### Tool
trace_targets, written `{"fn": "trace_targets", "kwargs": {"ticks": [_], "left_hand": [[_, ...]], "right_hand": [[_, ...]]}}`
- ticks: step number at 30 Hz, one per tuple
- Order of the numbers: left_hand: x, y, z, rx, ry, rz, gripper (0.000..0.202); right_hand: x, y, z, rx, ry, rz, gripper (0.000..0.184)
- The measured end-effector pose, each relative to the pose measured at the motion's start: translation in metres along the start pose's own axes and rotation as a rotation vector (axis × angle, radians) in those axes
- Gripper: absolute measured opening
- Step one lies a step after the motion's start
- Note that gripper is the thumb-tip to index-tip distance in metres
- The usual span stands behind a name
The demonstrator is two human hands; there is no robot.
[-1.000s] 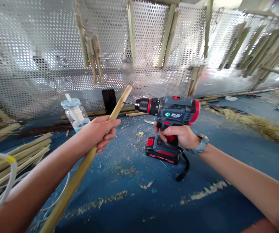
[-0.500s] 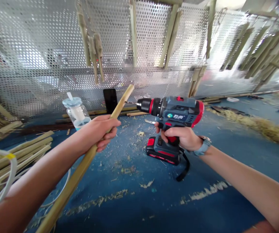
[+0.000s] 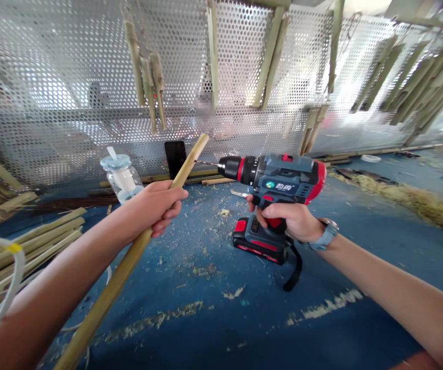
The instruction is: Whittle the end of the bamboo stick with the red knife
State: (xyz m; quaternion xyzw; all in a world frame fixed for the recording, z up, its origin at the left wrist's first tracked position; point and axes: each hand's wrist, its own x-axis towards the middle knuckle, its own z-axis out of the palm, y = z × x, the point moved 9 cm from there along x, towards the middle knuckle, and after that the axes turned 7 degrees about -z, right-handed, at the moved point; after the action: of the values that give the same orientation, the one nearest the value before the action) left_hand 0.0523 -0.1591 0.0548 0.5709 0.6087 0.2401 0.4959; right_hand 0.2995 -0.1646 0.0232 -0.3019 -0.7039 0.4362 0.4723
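Note:
My left hand (image 3: 163, 205) is wrapped around a long bamboo strip (image 3: 123, 275), which slants from the lower left up to its cut end near the middle. My right hand (image 3: 288, 218) grips the handle of a blue, black and red cordless drill (image 3: 283, 177), a finger near its trigger. The drill points left. Its thin bit (image 3: 207, 163) meets the strip's right side a little below the upper end; whether the tip is inside the bamboo I cannot tell. The battery base (image 3: 259, 244) sits close above the blue table, a black strap hanging from it.
A lidded glass jar (image 3: 119, 172) and an upright black phone (image 3: 175, 158) stand behind my left hand. Split bamboo pieces (image 3: 52, 239) lie at left near a white tube (image 3: 19, 267). A utility knife (image 3: 239, 193) lies behind the drill. Shavings (image 3: 406, 198) heap at right. Bamboo hangs on the perforated metal wall (image 3: 183, 67).
My left hand and the bamboo strip have shifted slightly left. More of the drill bit shows between chuck and strip. The drill has barely moved, a touch right and down.

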Motion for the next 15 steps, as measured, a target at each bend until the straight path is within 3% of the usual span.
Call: {"fn": "trace_targets", "kwargs": {"ticks": [3,5,11,13,15], "left_hand": [[0.0,-0.001,0.005,-0.011,-0.039,-0.003,0.055],[0.001,-0.001,0.003,-0.017,-0.05,-0.001,0.056],[0.0,0.006,-0.042,-0.003,0.102,0.054,0.057],[-0.003,0.007,-0.047,-0.003,0.064,0.066,0.06],[-0.005,0.005,-0.038,0.005,-0.042,0.054,0.06]], "right_hand": [[0.003,0.009,-0.007,0.069,-0.005,0.013,0.01],[0.005,0.012,-0.007,0.106,-0.015,0.027,0.014],[0.007,0.008,-0.005,0.159,0.027,0.046,0.029],[0.007,0.005,-0.004,0.152,0.017,0.034,0.024],[0.007,0.002,-0.001,0.139,-0.011,0.013,0.017]]}}
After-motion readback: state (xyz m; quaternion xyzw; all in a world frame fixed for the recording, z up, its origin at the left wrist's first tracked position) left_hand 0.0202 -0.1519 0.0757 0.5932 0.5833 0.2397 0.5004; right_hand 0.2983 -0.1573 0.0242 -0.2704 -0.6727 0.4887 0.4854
